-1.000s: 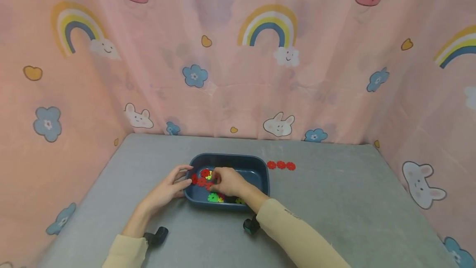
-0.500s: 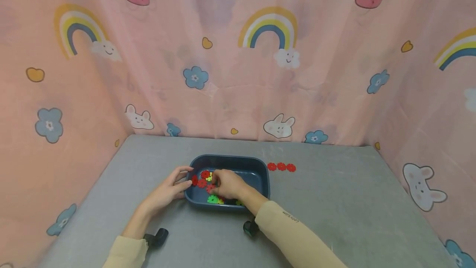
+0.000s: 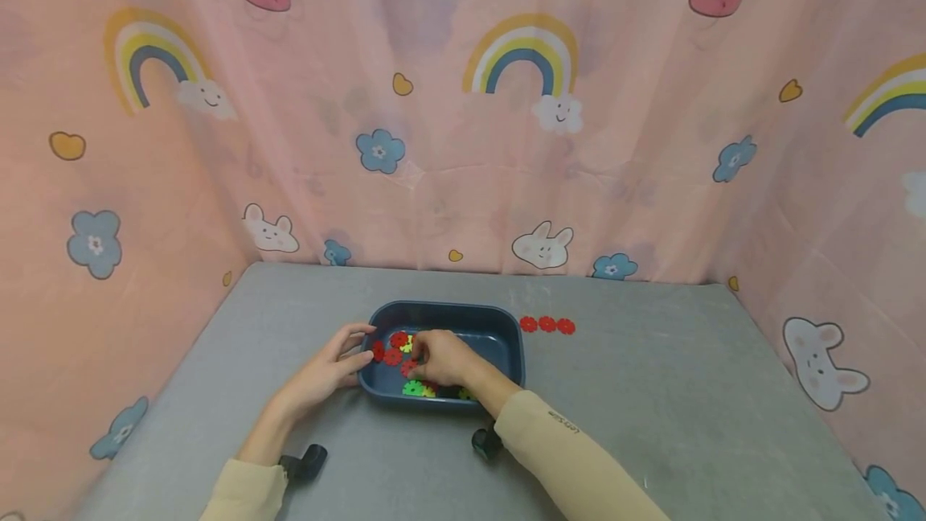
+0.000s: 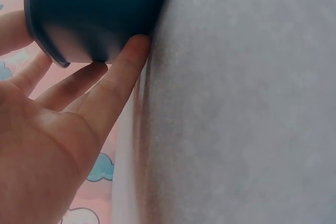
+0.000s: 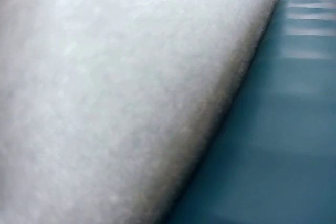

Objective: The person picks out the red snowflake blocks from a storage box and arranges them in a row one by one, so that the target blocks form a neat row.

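Observation:
A dark blue plastic box [image 3: 448, 404] stands on the grey table, with several notched flower-shaped discs inside. My left hand [image 3: 336, 364] grips the box's left end, fingers and thumb at its rim. In the left wrist view the left hand [image 4: 58, 135] has its fingertips against the outer wall of the box [image 4: 100, 9]. My right hand [image 3: 444, 356] reaches into the box, with curled fingers pinching at a red disc [image 3: 408, 367]. Other red discs [image 3: 393, 356], a yellow piece [image 3: 407, 346] and a green disc [image 3: 413, 388] lie near it.
Three red discs [image 3: 547, 324] lie in a row on the table, right of the box. A pink patterned curtain [image 3: 448, 183] surrounds the table's back and sides. In the right wrist view the box's outer wall [image 5: 278, 140] fills the right side.
The head view has tilted slightly. Both hands keep nearly the same places, the left at the box's end and the right inside the box.

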### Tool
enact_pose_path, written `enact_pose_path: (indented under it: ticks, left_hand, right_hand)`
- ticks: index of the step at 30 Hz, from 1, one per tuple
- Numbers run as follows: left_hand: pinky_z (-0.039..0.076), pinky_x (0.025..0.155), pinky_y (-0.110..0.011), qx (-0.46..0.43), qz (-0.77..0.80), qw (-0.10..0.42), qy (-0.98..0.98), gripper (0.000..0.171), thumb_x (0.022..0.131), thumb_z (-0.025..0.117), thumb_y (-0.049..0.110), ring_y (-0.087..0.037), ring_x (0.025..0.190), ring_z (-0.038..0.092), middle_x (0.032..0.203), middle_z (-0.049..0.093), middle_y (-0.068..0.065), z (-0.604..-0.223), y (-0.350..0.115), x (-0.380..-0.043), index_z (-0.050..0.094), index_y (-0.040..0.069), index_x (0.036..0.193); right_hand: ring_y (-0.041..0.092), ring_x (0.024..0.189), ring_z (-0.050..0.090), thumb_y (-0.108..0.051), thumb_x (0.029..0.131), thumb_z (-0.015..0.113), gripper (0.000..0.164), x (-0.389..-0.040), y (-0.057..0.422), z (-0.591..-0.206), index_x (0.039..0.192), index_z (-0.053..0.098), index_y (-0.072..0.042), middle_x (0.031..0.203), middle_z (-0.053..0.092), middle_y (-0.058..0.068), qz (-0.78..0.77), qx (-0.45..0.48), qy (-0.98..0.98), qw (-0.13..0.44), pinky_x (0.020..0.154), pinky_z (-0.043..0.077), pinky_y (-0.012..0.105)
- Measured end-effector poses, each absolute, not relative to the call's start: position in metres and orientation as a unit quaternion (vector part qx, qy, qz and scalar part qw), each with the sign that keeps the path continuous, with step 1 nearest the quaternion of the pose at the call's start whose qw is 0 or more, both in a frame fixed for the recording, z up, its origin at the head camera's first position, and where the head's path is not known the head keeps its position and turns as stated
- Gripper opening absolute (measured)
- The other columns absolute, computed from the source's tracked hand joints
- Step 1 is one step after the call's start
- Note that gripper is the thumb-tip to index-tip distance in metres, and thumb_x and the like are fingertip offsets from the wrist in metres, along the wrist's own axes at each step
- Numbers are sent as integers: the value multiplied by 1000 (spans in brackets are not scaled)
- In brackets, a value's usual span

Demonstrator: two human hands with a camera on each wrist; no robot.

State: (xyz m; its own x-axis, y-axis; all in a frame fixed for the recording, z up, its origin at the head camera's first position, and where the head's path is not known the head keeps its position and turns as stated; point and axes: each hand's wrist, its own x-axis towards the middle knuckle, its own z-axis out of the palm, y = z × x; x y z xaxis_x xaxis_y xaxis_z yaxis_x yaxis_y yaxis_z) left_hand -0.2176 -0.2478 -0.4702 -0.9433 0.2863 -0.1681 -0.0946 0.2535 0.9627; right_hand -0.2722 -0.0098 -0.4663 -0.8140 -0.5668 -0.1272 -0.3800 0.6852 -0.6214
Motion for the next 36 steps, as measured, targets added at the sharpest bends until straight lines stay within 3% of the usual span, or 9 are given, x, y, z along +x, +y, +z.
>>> enact_pose_path:
  ticks: [21, 36]
  left_hand:
    - [51, 101, -49, 62, 607, 156, 777, 49, 106, 57, 24, -45, 142, 40, 164, 19, -25, -471, -248, -218, 37, 16, 150]
    - [50, 102, -49, 60, 606, 153, 779, 50, 105, 57, 24, -45, 143, 37, 164, 19, -25, -469, -247, -217, 37, 14, 150]
  right_hand:
    - [13, 67, 51, -23, 87, 83, 24, -271, -8, -464, 94, 63, -12, 76, 56, -1, -313, -244, 903, 163, 61, 43, 27]
    - [13, 62, 54, -4, 89, 73, 14, -267, 3, -461, 92, 60, -8, 72, 59, -1, -396, -259, 876, 98, 57, 45, 26]
